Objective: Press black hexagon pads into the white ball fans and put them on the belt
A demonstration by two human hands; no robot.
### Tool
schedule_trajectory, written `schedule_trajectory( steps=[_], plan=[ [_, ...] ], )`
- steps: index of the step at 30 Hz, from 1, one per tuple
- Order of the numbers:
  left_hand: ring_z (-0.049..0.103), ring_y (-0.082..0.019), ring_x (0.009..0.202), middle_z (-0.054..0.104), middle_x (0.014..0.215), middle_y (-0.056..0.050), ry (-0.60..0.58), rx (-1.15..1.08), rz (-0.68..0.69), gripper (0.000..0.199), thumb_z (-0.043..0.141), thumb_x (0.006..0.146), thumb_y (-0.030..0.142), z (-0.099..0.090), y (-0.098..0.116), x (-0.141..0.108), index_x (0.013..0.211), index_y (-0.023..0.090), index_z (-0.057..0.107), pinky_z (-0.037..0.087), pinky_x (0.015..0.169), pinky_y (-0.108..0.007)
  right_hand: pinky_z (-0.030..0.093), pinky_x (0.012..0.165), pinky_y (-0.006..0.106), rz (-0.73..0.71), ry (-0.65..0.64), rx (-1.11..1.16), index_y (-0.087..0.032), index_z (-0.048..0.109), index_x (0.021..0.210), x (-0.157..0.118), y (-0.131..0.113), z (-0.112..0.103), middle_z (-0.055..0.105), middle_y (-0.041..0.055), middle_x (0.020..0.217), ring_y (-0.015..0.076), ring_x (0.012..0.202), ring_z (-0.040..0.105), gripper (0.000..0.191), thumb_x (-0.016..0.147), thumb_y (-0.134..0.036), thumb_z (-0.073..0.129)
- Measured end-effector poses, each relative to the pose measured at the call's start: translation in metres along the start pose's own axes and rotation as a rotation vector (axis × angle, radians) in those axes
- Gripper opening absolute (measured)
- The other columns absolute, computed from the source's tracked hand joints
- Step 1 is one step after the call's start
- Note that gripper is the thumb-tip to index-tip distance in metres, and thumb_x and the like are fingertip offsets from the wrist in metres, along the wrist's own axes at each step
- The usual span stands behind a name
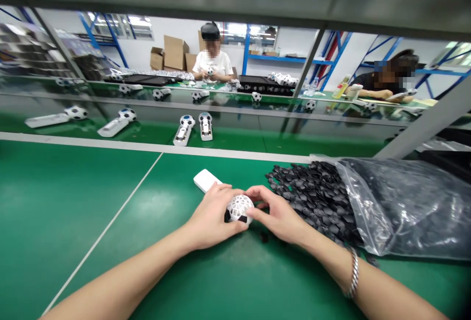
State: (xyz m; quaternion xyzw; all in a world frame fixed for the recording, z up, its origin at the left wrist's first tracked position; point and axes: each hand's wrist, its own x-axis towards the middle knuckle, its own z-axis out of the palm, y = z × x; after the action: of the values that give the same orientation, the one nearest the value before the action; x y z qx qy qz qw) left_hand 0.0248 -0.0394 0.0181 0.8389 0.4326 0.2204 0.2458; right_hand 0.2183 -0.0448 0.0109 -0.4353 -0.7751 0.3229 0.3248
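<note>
- Bare forearms [147,271] reach up from the near edge of my head view, with a silver bracelet [353,273] on the right wrist.
- My left hand [213,214] has its grip clasped around the left side of a white openwork ball [241,203], thumb along the near side.
- My right hand [281,214] grasps the same ball from the right, thumb and bent forefinger against it.
- I see that ball just above the green counter [91,212], between both hands, with black patches low on its near and left sides.
- Just beyond my left hand lies a white handle [205,180]; the fingers hide whether it joins the ball.
- Right of my hands, black pieces [312,192] spread in a heap, touching a clear plastic bag [408,207] filled with more black.
- Past the white rail [239,152] I count four ball-ended units [184,131] on a green strip, two left and two nearer the middle.
- On the far side, a person in a white shirt [213,65] holds a small ball; another in black [386,82] sits far right.
</note>
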Motion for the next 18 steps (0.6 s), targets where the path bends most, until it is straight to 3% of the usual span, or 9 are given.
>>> schedule_trajectory(
  steps=[4, 7, 10, 12, 15, 18],
  plan=[
    [0.033, -0.03, 0.122, 0.052, 0.119, -0.009, 0.0, 0.022, -0.032, 0.072, 0.07, 0.057, 0.051, 0.001, 0.0, 0.0, 0.118, 0.021, 0.048, 0.015, 0.106, -0.051, 0.042, 0.081, 0.045, 0.04, 0.144, -0.622, -0.017, 0.058, 0.101, 0.005, 0.023, -0.022, 0.056, 0.0121, 0.106, 0.0277, 0.097, 0.05, 0.026, 0.08, -0.032, 0.056],
    [0.029, -0.029, 0.126, 0.052, 0.122, -0.007, -0.039, 0.002, -0.005, 0.068, 0.069, 0.059, 0.046, -0.001, -0.002, 0.0, 0.12, 0.023, 0.047, 0.008, 0.107, -0.051, 0.044, 0.073, 0.042, 0.105, 0.115, -0.856, -0.017, 0.063, 0.094, 0.006, 0.039, -0.031, 0.06, 0.0115, 0.09, 0.0275, 0.085, 0.053, 0.02, 0.081, -0.028, 0.053],
    [0.02, -0.029, 0.131, 0.048, 0.128, -0.006, -0.119, -0.04, 0.039, 0.069, 0.068, 0.063, 0.039, -0.004, -0.004, -0.001, 0.125, 0.026, 0.042, 0.001, 0.107, -0.053, 0.045, 0.068, 0.036, 0.106, 0.044, -0.819, -0.02, 0.063, 0.089, 0.004, 0.041, -0.032, 0.059, 0.0071, 0.082, 0.0227, 0.079, 0.056, 0.017, 0.084, -0.021, 0.046],
    [0.017, -0.031, 0.131, 0.048, 0.127, -0.006, -0.12, -0.065, 0.028, 0.069, 0.068, 0.062, 0.043, -0.003, -0.004, -0.002, 0.125, 0.026, 0.043, 0.001, 0.106, -0.056, 0.045, 0.067, 0.034, 0.093, 0.041, -0.762, -0.021, 0.062, 0.084, 0.003, 0.037, -0.03, 0.059, 0.0055, 0.082, 0.021, 0.079, 0.056, 0.016, 0.084, -0.019, 0.046],
    [0.022, -0.033, 0.127, 0.046, 0.125, -0.008, -0.011, -0.077, -0.057, 0.066, 0.068, 0.058, 0.054, 0.002, -0.001, -0.002, 0.117, 0.027, 0.052, 0.013, 0.104, -0.055, 0.045, 0.071, 0.034, 0.029, 0.06, -0.661, -0.021, 0.06, 0.081, 0.002, 0.029, -0.028, 0.06, 0.0044, 0.084, 0.0201, 0.081, 0.056, 0.015, 0.084, -0.019, 0.046],
    [0.033, -0.03, 0.119, 0.043, 0.118, -0.009, 0.074, -0.069, -0.114, 0.059, 0.068, 0.06, 0.05, 0.007, 0.004, -0.003, 0.114, 0.029, 0.055, 0.029, 0.1, -0.049, 0.046, 0.073, 0.033, -0.013, 0.08, -0.487, -0.021, 0.058, 0.089, 0.0, 0.022, -0.025, 0.061, 0.0036, 0.085, 0.0184, 0.082, 0.056, 0.014, 0.085, -0.02, 0.046]
  ],
)
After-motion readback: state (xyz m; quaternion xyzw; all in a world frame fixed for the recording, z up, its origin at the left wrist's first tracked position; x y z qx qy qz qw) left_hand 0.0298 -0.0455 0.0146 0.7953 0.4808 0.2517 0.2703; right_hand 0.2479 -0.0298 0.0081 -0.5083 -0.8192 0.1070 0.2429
